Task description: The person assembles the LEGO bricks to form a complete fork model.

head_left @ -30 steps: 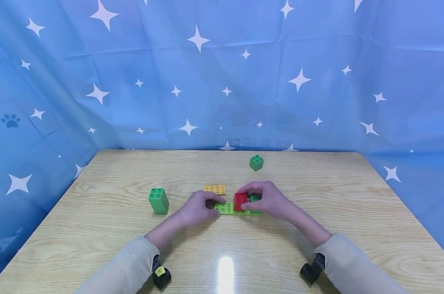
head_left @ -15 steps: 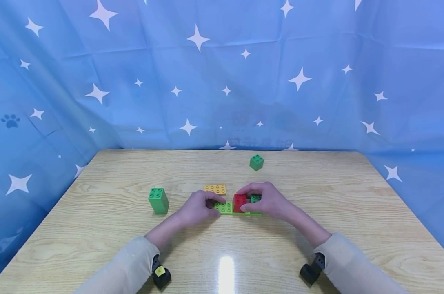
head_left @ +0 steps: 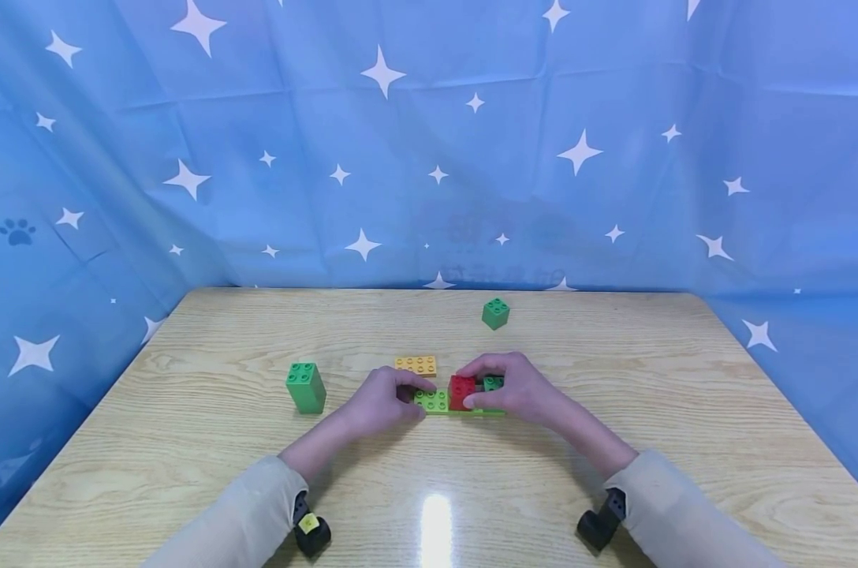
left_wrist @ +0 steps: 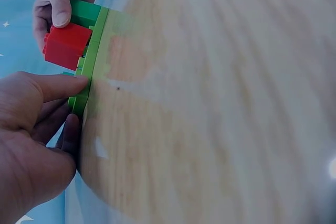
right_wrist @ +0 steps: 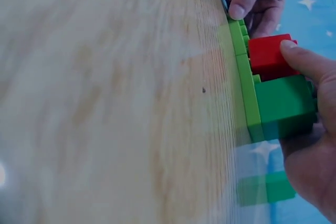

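Note:
A red building brick (head_left: 461, 392) sits at the middle of a light green row of building plates (head_left: 432, 401); a seam (right_wrist: 240, 54) in the row shows beneath it. My right hand (head_left: 517, 389) pinches the red brick between thumb and fingers. In the left wrist view the red brick (left_wrist: 67, 45) leans a little, with some plate studs showing beside it. A green brick (right_wrist: 286, 106) stands on the row's right end, partly behind my right hand. My left hand (head_left: 381, 402) pinches the row's left end, thumb in front and fingers behind.
Just behind the row lies a flat yellow-orange plate (head_left: 416, 365). A tall green block (head_left: 306, 387) stands to the left on the wooden table (head_left: 223, 457). Farther back is a small green brick (head_left: 496, 314). A blue star-patterned cloth (head_left: 429, 142) hangs behind the table.
The red brick, in my right hand's grip, has shifted slightly left and lower on the row. My left hand stays in place at the row's left end.

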Demonstrator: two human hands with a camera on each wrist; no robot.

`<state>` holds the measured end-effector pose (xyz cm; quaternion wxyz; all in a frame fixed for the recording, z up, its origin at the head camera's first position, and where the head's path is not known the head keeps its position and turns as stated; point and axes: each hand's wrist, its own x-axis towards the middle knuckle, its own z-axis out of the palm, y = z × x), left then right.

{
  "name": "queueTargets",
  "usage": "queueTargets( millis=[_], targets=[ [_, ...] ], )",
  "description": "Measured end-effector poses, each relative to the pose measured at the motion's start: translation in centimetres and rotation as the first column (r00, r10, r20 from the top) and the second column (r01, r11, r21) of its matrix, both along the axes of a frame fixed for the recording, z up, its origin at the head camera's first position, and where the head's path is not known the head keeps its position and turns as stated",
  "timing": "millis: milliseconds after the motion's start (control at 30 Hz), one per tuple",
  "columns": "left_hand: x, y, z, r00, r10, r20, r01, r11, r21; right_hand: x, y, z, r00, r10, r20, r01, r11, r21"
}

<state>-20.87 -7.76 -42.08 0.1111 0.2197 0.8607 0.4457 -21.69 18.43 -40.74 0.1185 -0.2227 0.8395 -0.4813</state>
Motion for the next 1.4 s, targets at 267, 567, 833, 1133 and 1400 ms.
queueTargets(
  millis=[267, 567, 833, 1133, 1400],
  targets=[
    [-0.1, 0.0, -0.1, 1.000, -0.001, 0.018, 0.001, 1.000, 0.007, -0.1, -0.1, 0.1, 0.999, 0.024, -0.031, -0.024, 1.000, 0.009],
    [-0.2, -0.1, -0.3, 1.000, -0.009, 0.014, 0.008, 1.000, 0.009, -0.2, -0.2, 0.1, 0.998, 0.051, -0.039, -0.050, 0.999, 0.016],
    [-0.3, -0.1, -0.3, 1.000, -0.013, 0.017, 0.013, 1.000, 0.020, -0.3, -0.4, 0.5, 0.997, 0.066, -0.047, -0.063, 0.996, 0.058],
    [-0.1, -0.2, 0.0, 1.000, -0.015, 0.014, 0.015, 1.000, 0.021, -0.6, -1.0, 2.3, 0.974, 0.191, -0.125, -0.162, 0.964, 0.212],
    [0.0, -0.1, 0.2, 0.999, -0.032, -0.035, 0.032, 0.999, -0.011, -0.8, -1.0, 2.6, 0.965, 0.229, -0.128, -0.192, 0.949, 0.250]
  ],
)
